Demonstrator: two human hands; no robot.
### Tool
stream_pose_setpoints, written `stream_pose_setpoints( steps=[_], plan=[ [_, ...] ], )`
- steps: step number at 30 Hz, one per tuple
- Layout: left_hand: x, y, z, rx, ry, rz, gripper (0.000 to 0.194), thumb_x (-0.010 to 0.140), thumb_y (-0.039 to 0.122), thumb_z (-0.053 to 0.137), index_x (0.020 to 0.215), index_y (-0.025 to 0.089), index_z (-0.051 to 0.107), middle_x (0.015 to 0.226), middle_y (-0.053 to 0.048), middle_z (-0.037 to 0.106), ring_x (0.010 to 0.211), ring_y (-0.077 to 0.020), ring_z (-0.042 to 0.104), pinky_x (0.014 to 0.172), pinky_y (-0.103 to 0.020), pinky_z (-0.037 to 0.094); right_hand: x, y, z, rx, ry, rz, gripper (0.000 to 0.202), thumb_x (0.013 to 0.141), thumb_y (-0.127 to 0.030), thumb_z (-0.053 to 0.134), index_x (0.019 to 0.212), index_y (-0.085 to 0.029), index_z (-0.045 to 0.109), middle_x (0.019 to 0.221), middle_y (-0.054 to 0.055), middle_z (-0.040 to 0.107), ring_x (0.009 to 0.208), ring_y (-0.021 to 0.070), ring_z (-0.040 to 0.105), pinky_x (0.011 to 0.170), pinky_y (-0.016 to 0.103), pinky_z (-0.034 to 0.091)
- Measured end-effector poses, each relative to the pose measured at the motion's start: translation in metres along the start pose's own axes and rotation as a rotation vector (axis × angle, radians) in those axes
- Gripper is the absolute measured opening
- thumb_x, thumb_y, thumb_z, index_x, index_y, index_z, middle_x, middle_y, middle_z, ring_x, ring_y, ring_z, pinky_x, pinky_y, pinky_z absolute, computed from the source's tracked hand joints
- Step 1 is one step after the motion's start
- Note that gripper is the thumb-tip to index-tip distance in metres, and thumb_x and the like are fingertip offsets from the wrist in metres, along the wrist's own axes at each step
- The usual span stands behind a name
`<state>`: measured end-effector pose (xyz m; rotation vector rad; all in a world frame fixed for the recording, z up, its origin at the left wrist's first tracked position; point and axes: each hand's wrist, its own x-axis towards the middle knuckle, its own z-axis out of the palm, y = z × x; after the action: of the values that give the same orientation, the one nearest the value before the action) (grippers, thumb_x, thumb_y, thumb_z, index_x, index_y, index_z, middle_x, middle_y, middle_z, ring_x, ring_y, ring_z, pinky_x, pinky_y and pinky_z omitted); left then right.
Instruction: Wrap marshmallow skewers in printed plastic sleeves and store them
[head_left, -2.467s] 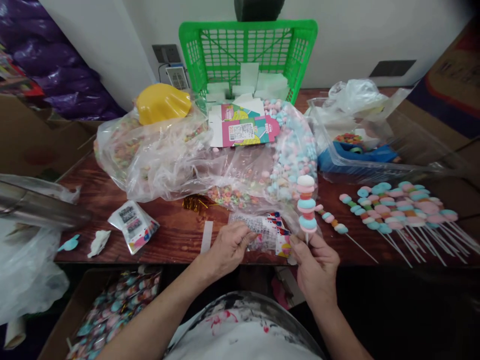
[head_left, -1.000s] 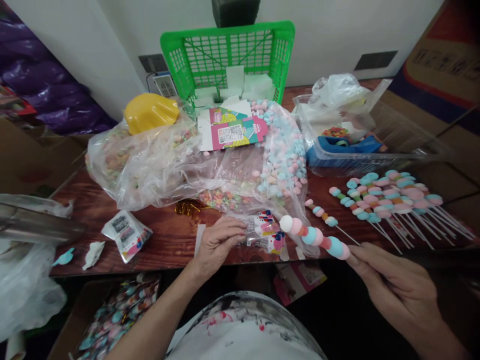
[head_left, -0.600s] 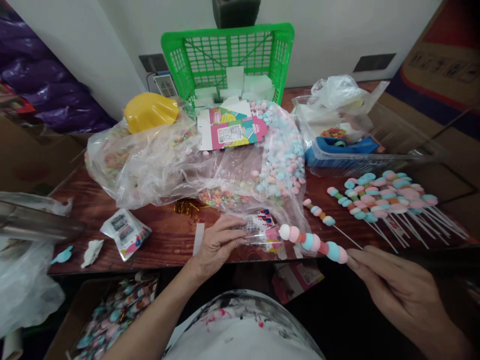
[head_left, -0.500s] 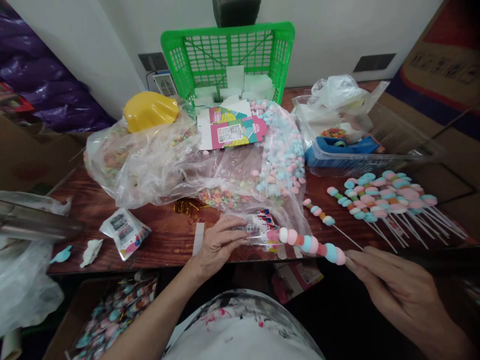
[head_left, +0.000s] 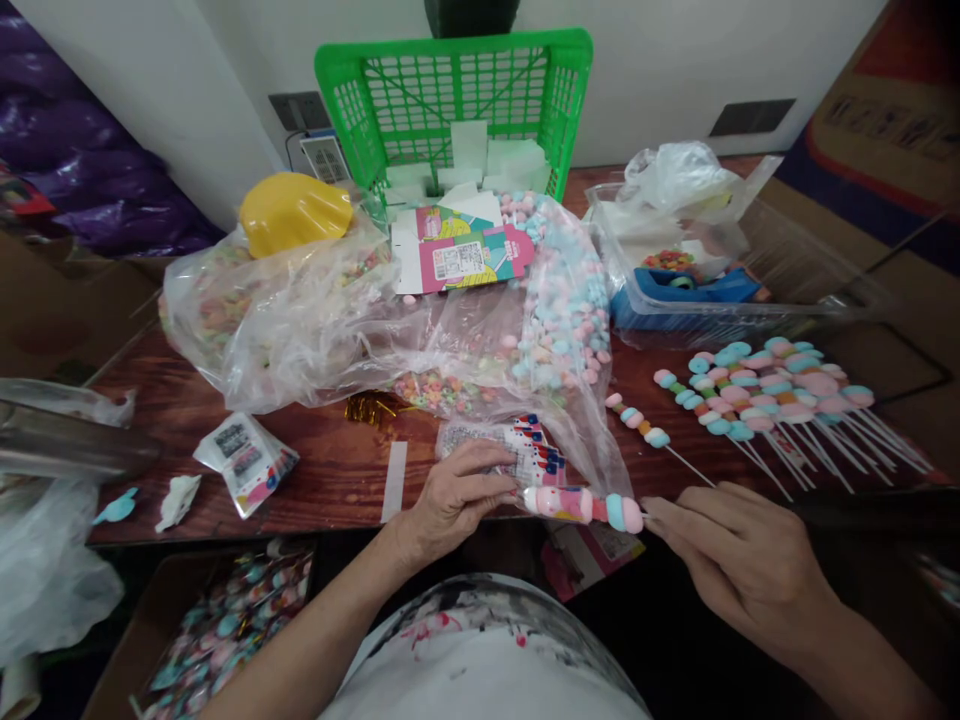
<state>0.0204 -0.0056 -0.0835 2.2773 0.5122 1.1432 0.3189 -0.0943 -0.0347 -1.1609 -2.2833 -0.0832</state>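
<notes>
Between my hands, above the table's front edge, lies a marshmallow skewer point(head_left: 624, 513) in pink, blue and white. My right hand point(head_left: 739, 560) pinches its stick just below the last marshmallow. My left hand point(head_left: 457, 495) is closed on a clear printed wrapper point(head_left: 559, 502), which covers the far end of the skewer. The blue and pink marshmallows nearest my right hand are outside it. Behind my left fingers lies a fanned stack of printed wrappers point(head_left: 540, 455). A single smaller skewer point(head_left: 637, 420) rests on the table beyond my right hand.
Many finished skewers point(head_left: 780, 390) lie at the right. Clear bags of candy point(head_left: 285, 310) and marshmallows point(head_left: 566, 300) fill the middle, before a green crate point(head_left: 454, 50). A plastic tub point(head_left: 675, 325) holds a blue tape dispenser. A box of wrapped sweets point(head_left: 232, 620) stands below left.
My right hand has moved left, and the skewer has slid into the wrapper held by my left hand. Several marshmallows that were bare are now inside it.
</notes>
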Motion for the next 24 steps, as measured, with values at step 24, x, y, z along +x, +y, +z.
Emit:
stream_pose_setpoints(
  steps=[24],
  plan=[
    [0.044,0.034,0.023,0.249,-0.436,-0.327,0.034,0.075,0.049,0.067,0.071,0.017,0.056,0.064,0.001,0.055,0.056,-0.0120,0.046,0.052,-0.025,0.025,0.058,-0.038,0.026,-0.051,-0.046,-0.154,0.020,0.084,-0.005,0.043,0.077,-0.015,0.059,0.062,0.002,0.055,0.057,0.0130,0.048,0.057,0.031,0.030]
  ],
)
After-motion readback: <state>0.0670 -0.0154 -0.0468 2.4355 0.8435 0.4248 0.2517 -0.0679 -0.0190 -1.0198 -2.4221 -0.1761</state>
